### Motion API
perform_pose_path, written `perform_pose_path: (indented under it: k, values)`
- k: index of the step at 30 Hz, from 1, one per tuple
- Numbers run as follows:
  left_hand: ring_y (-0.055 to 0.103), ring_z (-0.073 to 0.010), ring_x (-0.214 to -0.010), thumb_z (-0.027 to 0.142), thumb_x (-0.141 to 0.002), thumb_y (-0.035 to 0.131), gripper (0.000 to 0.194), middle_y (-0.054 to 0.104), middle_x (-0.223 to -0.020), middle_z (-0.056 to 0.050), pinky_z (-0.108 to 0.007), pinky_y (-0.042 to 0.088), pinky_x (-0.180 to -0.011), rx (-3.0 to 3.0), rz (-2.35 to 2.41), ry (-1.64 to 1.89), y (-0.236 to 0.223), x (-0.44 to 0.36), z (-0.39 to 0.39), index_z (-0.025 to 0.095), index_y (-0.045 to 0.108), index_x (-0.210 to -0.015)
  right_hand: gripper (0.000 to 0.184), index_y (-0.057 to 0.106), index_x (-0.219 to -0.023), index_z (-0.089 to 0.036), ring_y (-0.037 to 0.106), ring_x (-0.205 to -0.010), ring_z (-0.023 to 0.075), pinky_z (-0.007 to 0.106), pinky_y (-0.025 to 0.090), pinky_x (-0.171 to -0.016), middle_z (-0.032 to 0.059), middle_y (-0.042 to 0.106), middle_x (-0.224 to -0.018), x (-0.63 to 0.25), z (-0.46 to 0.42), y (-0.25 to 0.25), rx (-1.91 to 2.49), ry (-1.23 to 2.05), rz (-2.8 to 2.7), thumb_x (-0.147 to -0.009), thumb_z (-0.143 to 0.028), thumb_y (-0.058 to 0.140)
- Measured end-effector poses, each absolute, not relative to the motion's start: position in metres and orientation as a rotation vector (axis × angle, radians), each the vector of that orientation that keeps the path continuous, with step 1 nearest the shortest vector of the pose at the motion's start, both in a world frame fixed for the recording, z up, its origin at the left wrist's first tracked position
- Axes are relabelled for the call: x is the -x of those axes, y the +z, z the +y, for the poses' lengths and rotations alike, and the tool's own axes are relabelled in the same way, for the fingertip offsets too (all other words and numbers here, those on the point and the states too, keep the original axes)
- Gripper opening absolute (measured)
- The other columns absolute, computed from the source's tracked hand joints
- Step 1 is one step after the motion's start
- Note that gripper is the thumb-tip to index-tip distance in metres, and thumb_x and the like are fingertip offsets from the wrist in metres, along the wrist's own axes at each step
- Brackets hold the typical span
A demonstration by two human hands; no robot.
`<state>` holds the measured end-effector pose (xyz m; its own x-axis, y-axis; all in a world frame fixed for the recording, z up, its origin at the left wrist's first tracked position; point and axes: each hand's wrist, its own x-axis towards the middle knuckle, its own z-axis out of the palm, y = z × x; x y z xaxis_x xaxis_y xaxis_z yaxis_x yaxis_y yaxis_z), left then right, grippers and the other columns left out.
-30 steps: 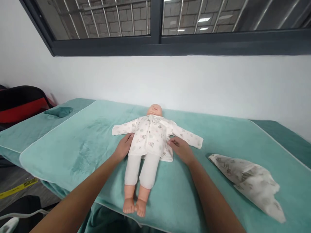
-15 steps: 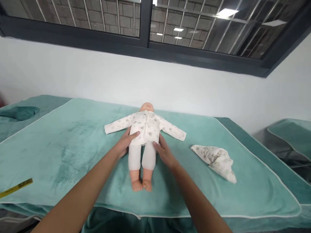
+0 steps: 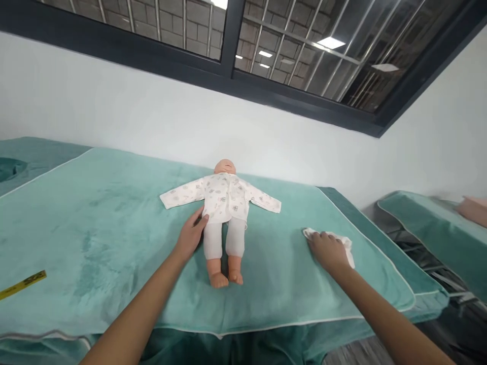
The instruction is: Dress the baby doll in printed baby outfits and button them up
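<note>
A baby doll (image 3: 228, 197) lies on its back on the green bed cover, arms spread, in a white printed long-sleeved top (image 3: 220, 197) and plain white leggings (image 3: 213, 241); its feet are bare. My left hand (image 3: 192, 234) rests against the doll's hip at the hem of the top. Its thumb and forefinger are apart, the other fingers partly hidden. Off to the right, my right hand (image 3: 327, 252) is closed over a crumpled white printed cloth (image 3: 347, 244), covering most of it. The cloth lies on the cover; its kind is unclear.
The green cover (image 3: 125, 243) has white piping and hangs over the near edge. A yellow and black strip (image 3: 23, 285) lies at the left. Behind is a white wall (image 3: 152, 121) under a barred window (image 3: 304, 45). Another green-covered bed (image 3: 429, 228) stands at the right.
My right hand has left the doll's hip and moved right onto the crumpled cloth, closing over it. My left hand stays at the doll's side. The view has turned somewhat right.
</note>
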<state>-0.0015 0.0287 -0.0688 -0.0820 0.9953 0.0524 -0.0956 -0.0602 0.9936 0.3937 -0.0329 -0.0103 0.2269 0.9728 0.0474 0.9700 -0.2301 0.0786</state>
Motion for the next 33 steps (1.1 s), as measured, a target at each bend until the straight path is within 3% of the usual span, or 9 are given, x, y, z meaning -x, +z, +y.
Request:
perform_pose_path:
  k: [5,9,13,15,17,21,25,29,33]
  values:
    - [0.056,-0.0261,-0.109,0.038,-0.090,0.048,0.036,0.061,-0.112,-0.010,-0.043,0.042,-0.102,-1.579,1.528,1.356,-0.059,0.002,-0.001,0.020,0.066,-0.116,0.019,0.059,-0.075,-0.017,0.061,-0.074,0.0232,0.036,0.042,-0.072,0.0108,0.065,-0.074,-0.387,-0.028,0.009,-2.488,-0.210,2.039,-0.088,-0.027,0.050]
    - [0.056,-0.0250,-0.113,0.036,-0.090,0.049,0.029,0.059,-0.116,-0.007,-0.040,0.044,-0.102,-1.811,1.400,1.271,-0.035,-0.014,-0.038,0.025,0.064,-0.113,0.031,0.054,-0.080,-0.020,0.052,-0.060,0.0144,0.028,0.042,-0.056,0.0000,0.058,-0.069,-0.324,-0.015,0.030,-2.529,-0.636,2.276,-0.091,-0.048,0.044]
    - [0.047,-0.0277,-0.128,0.041,-0.083,0.065,0.064,0.044,-0.143,-0.009,-0.038,0.042,-0.105,-1.828,1.014,1.071,0.000,-0.039,-0.064,0.029,0.042,-0.142,0.027,0.055,-0.083,-0.020,0.059,-0.070,0.0149,0.031,0.053,-0.071,0.0013,0.061,-0.077,-0.250,-0.016,0.069,-2.075,-2.404,2.413,-0.085,-0.046,0.061]
    - [0.041,-0.0300,-0.134,0.043,-0.078,0.071,0.085,0.035,-0.151,-0.010,-0.039,0.039,-0.107,-1.774,0.995,1.078,0.014,-0.045,-0.065,0.029,0.029,-0.149,0.025,0.059,-0.094,-0.019,0.065,-0.084,0.0169,0.032,0.054,-0.082,0.0044,0.067,-0.091,-0.223,-0.022,0.087,-1.734,-2.782,2.376,-0.085,-0.043,0.064]
    - [0.044,-0.0289,-0.131,0.040,-0.078,0.071,0.081,0.041,-0.148,-0.010,-0.038,0.039,-0.108,-1.705,1.076,1.155,0.025,-0.043,-0.062,0.026,0.031,-0.148,0.028,0.060,-0.101,-0.019,0.066,-0.092,0.0171,0.033,0.054,-0.090,0.0051,0.068,-0.099,-0.207,-0.027,0.101,-1.604,-2.875,2.401,-0.083,-0.038,0.069]
    - [0.057,-0.0238,-0.112,0.037,-0.088,0.056,0.035,0.065,-0.118,-0.006,-0.033,0.042,-0.100,-1.620,1.224,1.347,0.043,-0.023,-0.053,0.020,0.061,-0.118,0.035,0.058,-0.102,-0.018,0.067,-0.093,0.0160,0.031,0.055,-0.091,0.0044,0.068,-0.097,-0.198,-0.030,0.115,-1.834,-2.664,2.543,-0.075,-0.028,0.078]
    - [0.061,-0.0204,-0.093,0.042,-0.087,0.058,0.029,0.070,-0.099,-0.002,-0.030,0.047,-0.086,-1.641,1.284,1.471,0.073,-0.002,-0.049,0.019,0.068,-0.102,0.053,0.049,-0.119,-0.016,0.064,-0.077,0.0151,0.034,0.057,-0.080,0.0022,0.064,-0.087,-0.204,-0.027,0.126,-2.298,-2.177,2.692,-0.076,-0.031,0.075]
    - [0.060,-0.0166,-0.079,0.041,-0.086,0.059,0.028,0.068,-0.089,-0.001,-0.025,0.048,-0.072,-1.667,1.219,1.558,0.114,0.007,-0.053,0.019,0.067,-0.101,0.069,0.039,-0.138,-0.024,0.061,-0.094,0.0197,0.039,0.054,-0.082,0.0072,0.055,-0.114,-0.210,-0.028,0.140,-2.205,-1.155,3.317,-0.078,-0.038,0.070]
    - [0.060,-0.0161,-0.081,0.036,-0.087,0.059,0.024,0.068,-0.096,-0.003,-0.025,0.049,-0.072,-1.817,1.064,1.548,0.151,0.009,-0.062,0.019,0.067,-0.101,0.048,0.057,-0.125,-0.029,0.045,-0.121,0.0265,0.046,0.042,-0.100,0.0062,0.048,-0.128,-0.206,-0.031,0.156,-1.474,-0.068,3.597,-0.079,-0.033,0.070]
